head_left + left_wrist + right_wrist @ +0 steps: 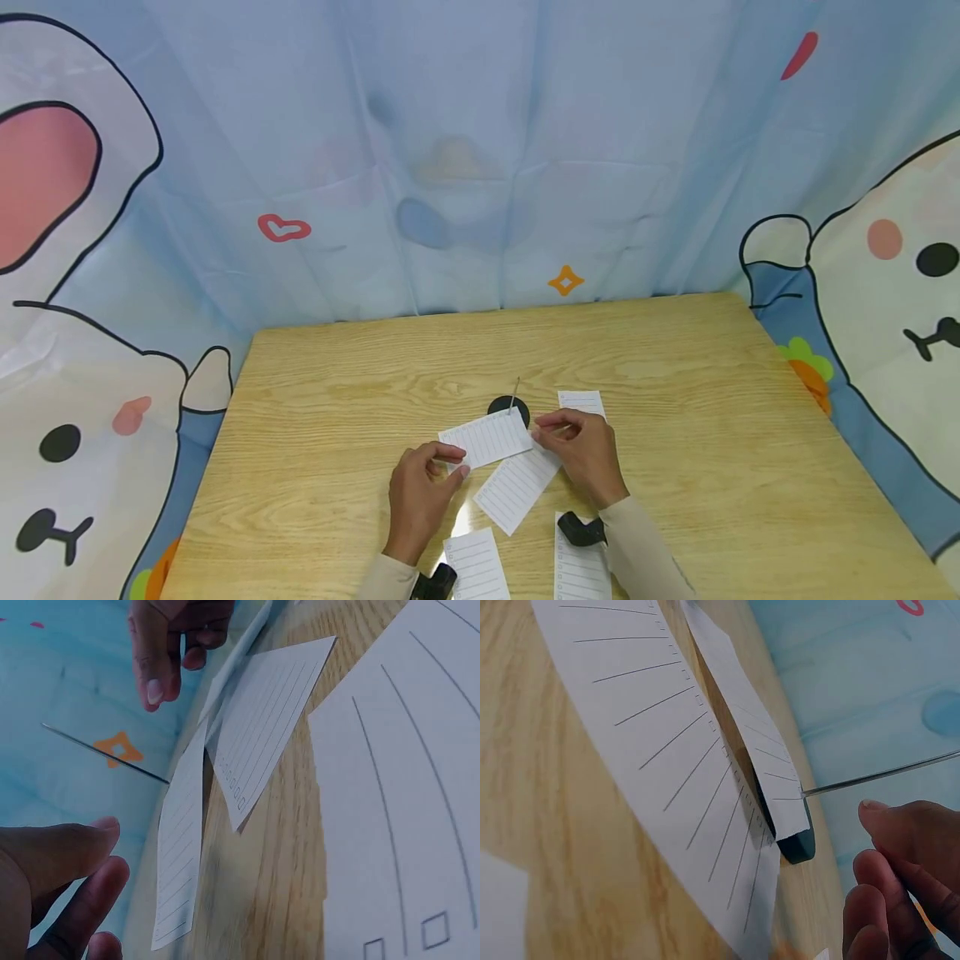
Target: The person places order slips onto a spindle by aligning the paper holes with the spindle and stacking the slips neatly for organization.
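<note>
A bill spike with a round black base (499,403) and a thin upright metal needle (516,388) stands at mid-table. One lined white card (483,439) is pierced near its end by the needle and lies tilted over the base. A second lined card (516,490) sits partly beneath it. My left hand (420,497) hovers beside the pierced card's left end; the left wrist view shows thumb and fingertips (111,831) apart from it. To the right of the spike, my right hand (587,457) hangs loosely curled over the second card's upper end, holding nothing.
More lined cards lie on the wooden table (360,375): one card (582,400) behind my right hand, another card (477,565) near the front, and a third card (582,573) under my right wrist. A printed blue curtain (480,100) hangs behind the table.
</note>
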Tool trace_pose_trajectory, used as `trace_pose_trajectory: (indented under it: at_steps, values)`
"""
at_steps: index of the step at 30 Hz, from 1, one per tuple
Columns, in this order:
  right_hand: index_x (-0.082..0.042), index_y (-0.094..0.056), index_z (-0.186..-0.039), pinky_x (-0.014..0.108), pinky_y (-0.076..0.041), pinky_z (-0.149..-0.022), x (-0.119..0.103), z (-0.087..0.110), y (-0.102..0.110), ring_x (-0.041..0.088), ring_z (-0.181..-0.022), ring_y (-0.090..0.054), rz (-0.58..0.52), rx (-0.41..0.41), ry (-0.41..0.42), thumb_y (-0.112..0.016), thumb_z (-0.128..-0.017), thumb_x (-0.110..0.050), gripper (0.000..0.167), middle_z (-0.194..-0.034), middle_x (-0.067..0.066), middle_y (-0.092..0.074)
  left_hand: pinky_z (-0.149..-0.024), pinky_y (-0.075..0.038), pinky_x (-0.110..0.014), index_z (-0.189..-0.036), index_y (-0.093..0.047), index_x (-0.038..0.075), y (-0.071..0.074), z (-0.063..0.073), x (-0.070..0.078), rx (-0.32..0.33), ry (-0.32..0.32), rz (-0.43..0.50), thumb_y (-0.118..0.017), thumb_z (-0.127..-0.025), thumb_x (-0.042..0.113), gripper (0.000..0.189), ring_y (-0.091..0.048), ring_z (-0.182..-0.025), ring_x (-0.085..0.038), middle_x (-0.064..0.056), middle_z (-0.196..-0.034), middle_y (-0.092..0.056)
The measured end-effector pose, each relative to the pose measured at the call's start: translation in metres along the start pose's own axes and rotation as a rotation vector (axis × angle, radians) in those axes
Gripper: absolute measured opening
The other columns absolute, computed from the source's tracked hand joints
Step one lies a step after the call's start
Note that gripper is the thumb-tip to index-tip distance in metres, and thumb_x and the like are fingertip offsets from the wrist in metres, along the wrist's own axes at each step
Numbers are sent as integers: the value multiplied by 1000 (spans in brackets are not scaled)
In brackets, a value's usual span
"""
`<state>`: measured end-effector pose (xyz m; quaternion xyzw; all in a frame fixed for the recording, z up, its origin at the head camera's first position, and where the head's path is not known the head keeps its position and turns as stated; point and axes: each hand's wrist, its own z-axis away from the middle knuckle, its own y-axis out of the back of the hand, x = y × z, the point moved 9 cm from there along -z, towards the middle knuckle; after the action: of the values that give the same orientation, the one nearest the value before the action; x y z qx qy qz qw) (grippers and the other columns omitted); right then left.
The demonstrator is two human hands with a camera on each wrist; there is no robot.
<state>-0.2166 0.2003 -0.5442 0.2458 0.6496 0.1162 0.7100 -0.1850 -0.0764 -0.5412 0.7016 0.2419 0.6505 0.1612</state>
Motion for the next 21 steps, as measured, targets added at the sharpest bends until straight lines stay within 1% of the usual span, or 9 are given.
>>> trace_pose_trajectory:
  at_steps: [4, 8, 14, 21]
  values:
    - [-16, -85, -98, 20, -50, -66, 4, 3, 0, 11, -74, -65, 11, 0, -11, -89, -85, -13, 14, -93, 2, -79, -66, -38, -23, -92, -81, 31, -3, 5, -1, -17, 9, -8, -94, -78, 15, 25, -50, -74, -9, 14, -84, -75]
    - [-14, -84, -98, 20, -51, -66, 7, 4, -1, 11, -74, -66, 11, -2, -5, -89, -85, -10, 15, -92, 3, -80, -62, -35, -22, -91, -81, 31, -6, 10, -3, -26, 29, -38, -95, -78, 15, 25, -43, -70, -5, 14, -82, -74]
    - [-12, -84, -98, 18, -52, -68, 9, 3, -1, 9, -74, -68, 28, 10, -5, -89, -83, -5, 18, -91, 4, -81, -60, -36, -21, -91, -80, 31, -13, 15, -3, -54, 19, -81, -95, -76, 17, 25, -42, -69, -2, 17, -84, -76]
    - [-10, -83, -98, 18, -53, -68, 10, 2, -4, 9, -74, -68, 62, 6, -8, -88, -81, -3, 18, -90, 5, -80, -62, -34, -18, -90, -80, 32, -18, 20, -3, -53, 1, -114, -96, -75, 17, 27, -40, -69, 0, 18, -84, -77]
